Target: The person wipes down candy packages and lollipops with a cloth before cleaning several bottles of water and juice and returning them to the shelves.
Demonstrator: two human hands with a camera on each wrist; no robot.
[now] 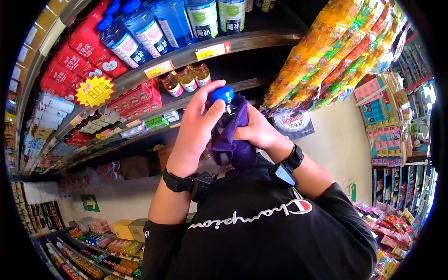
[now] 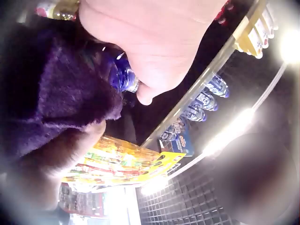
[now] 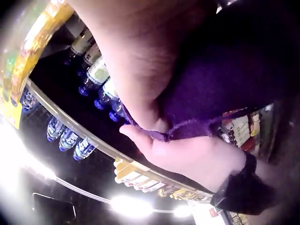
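A clear bottle with a blue cap [image 1: 222,94] is held upright, slightly tilted, before the chest; its neck shows bluish in the left wrist view [image 2: 123,72]. My left hand [image 1: 193,123] curls its fingers and thumb round the top at the cap; it is large in the left wrist view [image 2: 154,37]. A purple cloth [image 1: 238,140] lies against the bottle's side and hangs below, also seen in the right wrist view [image 3: 225,84]. My right hand [image 1: 261,133] pinches the cloth against the bottle, thumb on top [image 3: 136,70]. The cloth hides most of the bottle.
Shelves with bottles [image 1: 172,23], red packs [image 1: 84,60] and small jars [image 1: 186,79] rise at the front left. Yellow packets [image 1: 322,51] hang at the right, close to the right arm. More goods [image 1: 389,233] lie at the lower right.
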